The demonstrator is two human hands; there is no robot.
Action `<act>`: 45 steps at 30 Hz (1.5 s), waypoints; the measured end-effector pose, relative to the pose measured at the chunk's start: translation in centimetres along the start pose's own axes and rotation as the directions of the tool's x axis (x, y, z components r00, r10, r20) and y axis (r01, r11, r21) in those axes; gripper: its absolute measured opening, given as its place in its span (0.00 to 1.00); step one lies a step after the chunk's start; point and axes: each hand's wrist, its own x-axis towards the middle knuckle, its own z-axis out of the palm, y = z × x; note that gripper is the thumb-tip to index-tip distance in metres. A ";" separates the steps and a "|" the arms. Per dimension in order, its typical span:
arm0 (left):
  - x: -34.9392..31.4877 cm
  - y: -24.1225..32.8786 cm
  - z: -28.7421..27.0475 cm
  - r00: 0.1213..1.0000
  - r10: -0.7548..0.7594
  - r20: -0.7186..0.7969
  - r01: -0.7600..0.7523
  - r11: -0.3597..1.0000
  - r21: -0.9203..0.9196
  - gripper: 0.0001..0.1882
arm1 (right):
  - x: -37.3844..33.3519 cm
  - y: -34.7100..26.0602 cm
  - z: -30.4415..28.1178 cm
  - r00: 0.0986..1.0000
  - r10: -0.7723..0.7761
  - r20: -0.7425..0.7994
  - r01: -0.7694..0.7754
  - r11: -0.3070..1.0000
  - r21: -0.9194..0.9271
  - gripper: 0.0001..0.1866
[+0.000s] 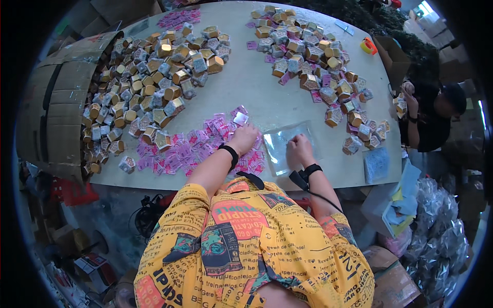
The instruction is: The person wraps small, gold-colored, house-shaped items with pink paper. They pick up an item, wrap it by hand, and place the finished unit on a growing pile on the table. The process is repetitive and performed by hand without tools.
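The left hand (245,139), fingers bent down, is over a heap of small pink printed packets (174,154) spreading toward its nine o'clock; a flat silvery-white square (240,118) lies at twelve, by the fingertips, but I cannot tell whether they grip it. At three o'clock lies a flat, clear plastic bag (276,158), the right hand (301,150) over it, fingers curled, any grip hidden. The packets' print is too small to read; the yellow patterned shirt (241,226) carries bold lettering
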 end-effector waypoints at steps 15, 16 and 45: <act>-2.3 -2.3 -4.0 0.938 -0.324 0.121 0.269 0.462 -0.845 0.25 | 0.5 3.1 0.3 0.971 0.200 0.128 -0.238 0.818 0.524 0.06; -2.4 -2.4 -4.4 0.932 -0.322 0.164 0.278 0.350 -0.895 0.25 | 0.5 3.5 0.5 0.969 0.204 0.139 -0.247 0.817 0.522 0.06; -3.3 -1.6 -8.5 0.850 -0.260 0.459 0.357 -0.356 -0.864 0.12 | -0.1 -4.7 1.1 0.960 -0.148 0.236 0.155 0.988 -0.009 0.08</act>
